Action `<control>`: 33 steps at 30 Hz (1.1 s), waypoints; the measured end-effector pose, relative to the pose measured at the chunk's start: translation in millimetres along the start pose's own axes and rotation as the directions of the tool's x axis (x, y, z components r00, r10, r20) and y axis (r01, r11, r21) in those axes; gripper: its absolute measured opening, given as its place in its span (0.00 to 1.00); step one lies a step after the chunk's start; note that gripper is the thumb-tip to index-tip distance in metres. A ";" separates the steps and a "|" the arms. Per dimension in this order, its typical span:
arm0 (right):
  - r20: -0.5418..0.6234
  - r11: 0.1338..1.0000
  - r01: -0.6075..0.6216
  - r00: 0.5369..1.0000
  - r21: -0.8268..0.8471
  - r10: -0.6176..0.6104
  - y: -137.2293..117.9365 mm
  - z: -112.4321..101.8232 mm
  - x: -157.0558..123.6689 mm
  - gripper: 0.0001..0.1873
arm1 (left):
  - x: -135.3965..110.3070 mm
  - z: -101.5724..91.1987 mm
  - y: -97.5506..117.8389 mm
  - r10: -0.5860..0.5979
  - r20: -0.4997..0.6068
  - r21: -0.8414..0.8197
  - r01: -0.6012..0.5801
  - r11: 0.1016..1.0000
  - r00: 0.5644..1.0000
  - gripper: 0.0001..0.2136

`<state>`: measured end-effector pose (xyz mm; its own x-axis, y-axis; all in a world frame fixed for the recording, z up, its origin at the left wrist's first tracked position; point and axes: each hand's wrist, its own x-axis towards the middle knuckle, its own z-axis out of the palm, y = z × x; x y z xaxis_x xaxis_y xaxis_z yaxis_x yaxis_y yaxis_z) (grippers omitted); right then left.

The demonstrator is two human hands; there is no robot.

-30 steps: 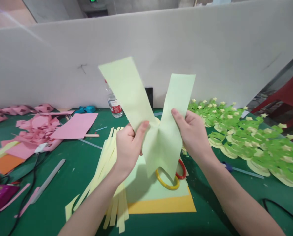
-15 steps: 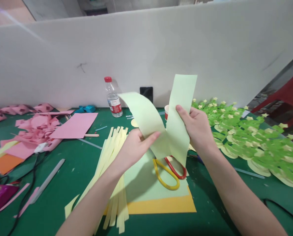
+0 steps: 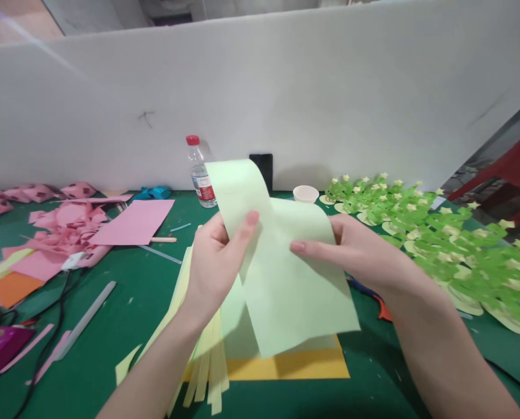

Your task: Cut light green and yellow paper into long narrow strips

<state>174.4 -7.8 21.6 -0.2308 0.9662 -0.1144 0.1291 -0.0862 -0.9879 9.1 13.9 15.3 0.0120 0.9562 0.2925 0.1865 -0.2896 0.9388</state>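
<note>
Pale green paper (image 3: 303, 297) is held up in front of me in both hands. Its left part curls over at the top, and its right part spreads wider; I cannot tell if this is one partly split sheet or two pieces. My left hand (image 3: 213, 265) pinches the left part, thumb in front. On the right part, my right hand (image 3: 356, 250) grips the upper edge with its thumb across the front. Beneath lie a green sheet (image 3: 233, 326) and a yellow-orange sheet (image 3: 286, 366), partly hidden. Pale yellow strips (image 3: 202, 361) lie beside my left forearm.
Pink paper pieces (image 3: 131, 224) and a purple box (image 3: 4, 352) lie left. A water bottle (image 3: 204, 180), a black phone-like object (image 3: 263, 169) and a white cup (image 3: 306, 194) stand near the wall. Green paper plants with stars (image 3: 447, 244) fill the right. An orange-red handle (image 3: 382, 308) shows by my right wrist.
The green paper's right part has tipped down from upright and now faces me broadly. My left hand moved slightly left and up, my right hand lower. The yellow-and-red-handled scissors are now out of sight.
</note>
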 end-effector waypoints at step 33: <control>-0.246 0.776 0.191 0.968 0.601 -0.048 1.8 39.7 -12.1 0.10 | -20.9 -20.9 15.6 0.763 0.227 0.756 -0.603 0.254 0.606 0.12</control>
<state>139.1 -29.3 17.1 0.0072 0.9993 -0.0374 -0.5232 -0.0281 -0.8518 -8.7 -11.6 27.6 0.3724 0.3682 0.8519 0.7832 -0.6171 -0.0756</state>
